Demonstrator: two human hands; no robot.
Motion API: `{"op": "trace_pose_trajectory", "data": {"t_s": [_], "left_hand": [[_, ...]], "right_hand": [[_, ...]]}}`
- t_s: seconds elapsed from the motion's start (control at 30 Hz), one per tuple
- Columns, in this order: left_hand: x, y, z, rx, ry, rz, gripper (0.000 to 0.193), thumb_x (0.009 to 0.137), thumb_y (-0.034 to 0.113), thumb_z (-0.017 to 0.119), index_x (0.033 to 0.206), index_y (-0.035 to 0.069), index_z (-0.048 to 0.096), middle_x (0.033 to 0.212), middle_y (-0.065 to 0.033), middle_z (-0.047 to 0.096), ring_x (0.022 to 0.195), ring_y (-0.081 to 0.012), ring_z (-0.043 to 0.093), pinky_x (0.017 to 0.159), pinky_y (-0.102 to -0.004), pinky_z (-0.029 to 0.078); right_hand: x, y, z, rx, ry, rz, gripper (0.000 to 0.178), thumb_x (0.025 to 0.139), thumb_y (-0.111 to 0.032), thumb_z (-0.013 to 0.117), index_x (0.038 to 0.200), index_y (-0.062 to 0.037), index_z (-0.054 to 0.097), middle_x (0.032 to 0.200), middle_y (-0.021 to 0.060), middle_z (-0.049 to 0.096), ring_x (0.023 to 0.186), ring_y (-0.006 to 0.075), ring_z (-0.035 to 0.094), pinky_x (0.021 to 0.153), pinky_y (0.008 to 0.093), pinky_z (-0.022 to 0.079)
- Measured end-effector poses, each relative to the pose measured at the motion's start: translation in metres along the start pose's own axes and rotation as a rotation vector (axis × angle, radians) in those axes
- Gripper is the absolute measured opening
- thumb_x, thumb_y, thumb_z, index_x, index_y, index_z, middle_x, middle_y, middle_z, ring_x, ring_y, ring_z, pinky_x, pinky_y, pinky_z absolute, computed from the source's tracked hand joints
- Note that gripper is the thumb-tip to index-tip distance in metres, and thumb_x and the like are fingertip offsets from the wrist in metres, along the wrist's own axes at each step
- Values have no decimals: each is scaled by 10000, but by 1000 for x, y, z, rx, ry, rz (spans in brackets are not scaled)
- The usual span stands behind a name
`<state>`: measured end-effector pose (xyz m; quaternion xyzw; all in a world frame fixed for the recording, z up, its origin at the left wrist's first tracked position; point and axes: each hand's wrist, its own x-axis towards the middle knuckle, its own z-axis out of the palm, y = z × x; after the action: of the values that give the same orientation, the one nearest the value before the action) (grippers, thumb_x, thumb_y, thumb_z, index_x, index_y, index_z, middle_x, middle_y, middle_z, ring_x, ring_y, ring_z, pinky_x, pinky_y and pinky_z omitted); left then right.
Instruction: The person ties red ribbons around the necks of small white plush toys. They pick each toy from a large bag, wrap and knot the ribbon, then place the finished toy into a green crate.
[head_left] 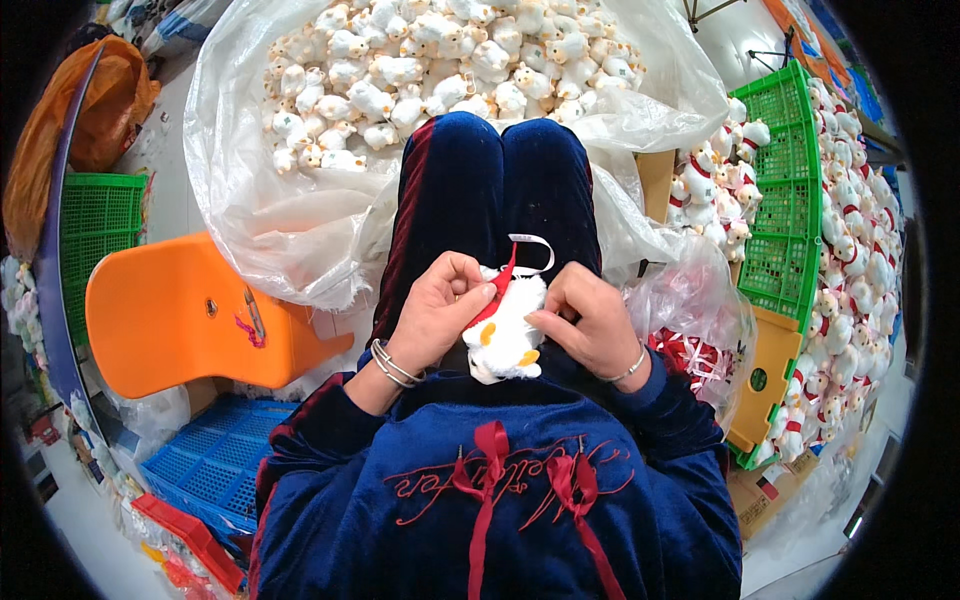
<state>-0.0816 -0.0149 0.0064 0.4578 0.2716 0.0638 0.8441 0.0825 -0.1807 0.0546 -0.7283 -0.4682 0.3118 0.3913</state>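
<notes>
White plush fills your lap: a small toy duck (503,335) with orange feet rests on your knees, pinched between both hands. Your left hand (440,310) grips its red ribbon (497,295) near the neck, and your right hand (590,322) closes on its other side, seemingly holding a white ribbon loop (535,250). Beyond your knees a clear plastic bag (300,200) holds many more ducks.

both forearms in dark blue velvet sleeves rise from the lower edge to meet over the lap, the left hand (440,305) with bangles at its wrist and the right hand (585,320) with one bracelet, fingers curled inward, pinching from either side.
</notes>
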Motion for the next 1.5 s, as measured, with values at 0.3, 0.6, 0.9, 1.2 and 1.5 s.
{"op": "trace_pose_trajectory", "data": {"t_s": [0.3,0.6,0.9,1.2,1.5], "left_hand": [[3,12,6,135,-82,34,154,1015,36,546,1123,17,655,1038,-30,679,943,-74,618,889,-244,515],[17,65,25,137,-433,50,186,1002,-6,520,1112,13,668,1052,-20,657,993,-78,597,911,-248,481],[12,39,10,494,-362,11,195,1013,85,537,1158,3,639,993,-47,681,881,-92,620,804,-269,517],[19,44,-4,568,-555,190,280,1034,115,500,1275,28,612,1103,-126,697,1019,-213,672,898,-329,523],[33,56,3,1027,-635,268,490,971,198,595,1425,38,505,1419,-205,574,1149,-383,653,904,-439,568]], "right_hand": [[-18,-32,7,-248,-13,-174,573,690,-263,879,1150,-41,621,1172,134,586,1080,345,570,892,426,470],[-23,-3,15,-184,-99,-433,324,727,-136,778,1016,-95,636,1076,94,627,1050,309,598,892,413,444],[-22,-37,16,-163,-166,-195,571,743,-371,839,1168,-55,624,1103,115,608,973,303,626,808,405,482],[-25,-32,28,-214,-149,-266,494,748,-184,821,1195,-69,646,1060,97,625,869,284,633,742,377,508],[-33,-26,24,-171,-107,-266,508,746,-83,799,1224,-29,633,1295,169,574,916,257,660,785,371,559]]}}
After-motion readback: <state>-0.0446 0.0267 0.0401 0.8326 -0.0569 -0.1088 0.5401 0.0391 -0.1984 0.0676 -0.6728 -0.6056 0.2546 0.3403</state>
